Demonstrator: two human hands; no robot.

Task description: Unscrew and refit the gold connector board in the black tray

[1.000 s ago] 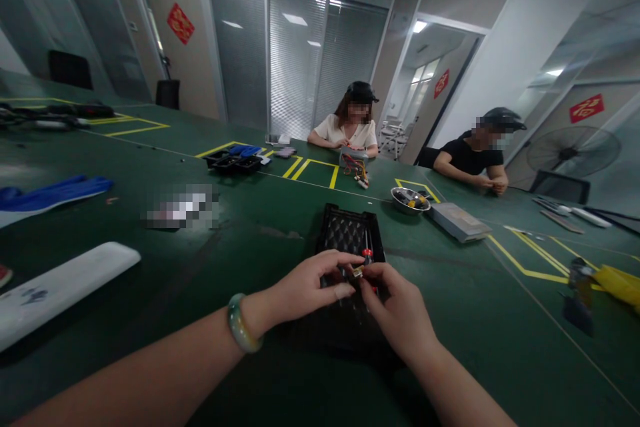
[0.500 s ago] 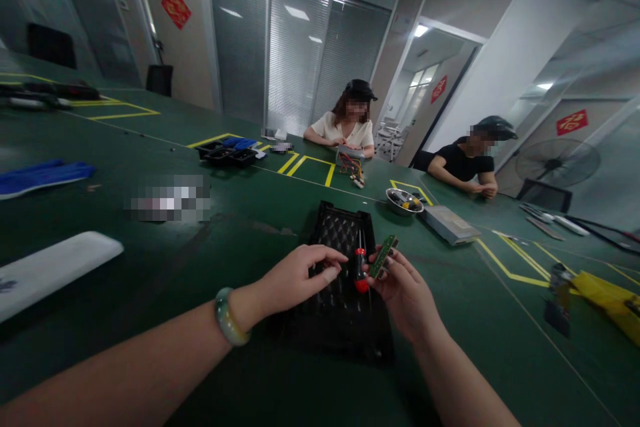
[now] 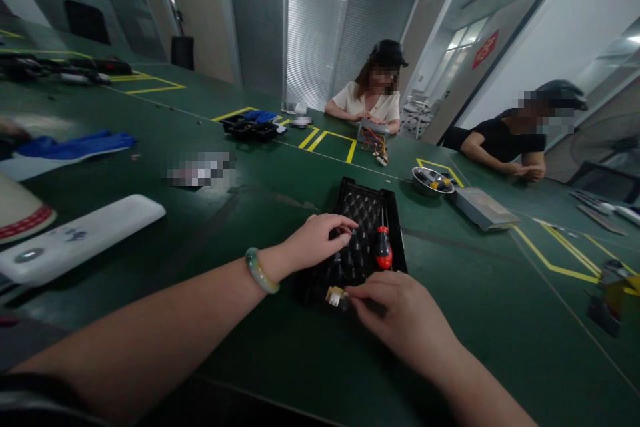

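In front of me lies a black tray (image 3: 367, 203) with a studded, quilted-looking inside. A red-and-black screwdriver (image 3: 383, 245) rests along its right side, shaft pointing away from me. Over the tray's left half hovers my left hand (image 3: 320, 238), a jade-coloured bangle on its wrist; thumb and fingers are apart with nothing between them. My right hand (image 3: 400, 310) pinches a small electronic part (image 3: 336, 296) with yellow and silver faces, above the tray's near end. Whether this is the green board seen from another side, I cannot tell.
Left of me are a long white device (image 3: 95, 233) and blue gloves (image 3: 83, 145). Beyond stand a black box (image 3: 250, 128) and a metal bowl (image 3: 431, 181) with parts, beside a flat grey case (image 3: 485, 208). Two people (image 3: 373, 97) sit across the table.
My right hand has moved toward me and left, turning palm down; the green board face no longer shows. My left hand stays over the tray. The view has shifted left and downward.
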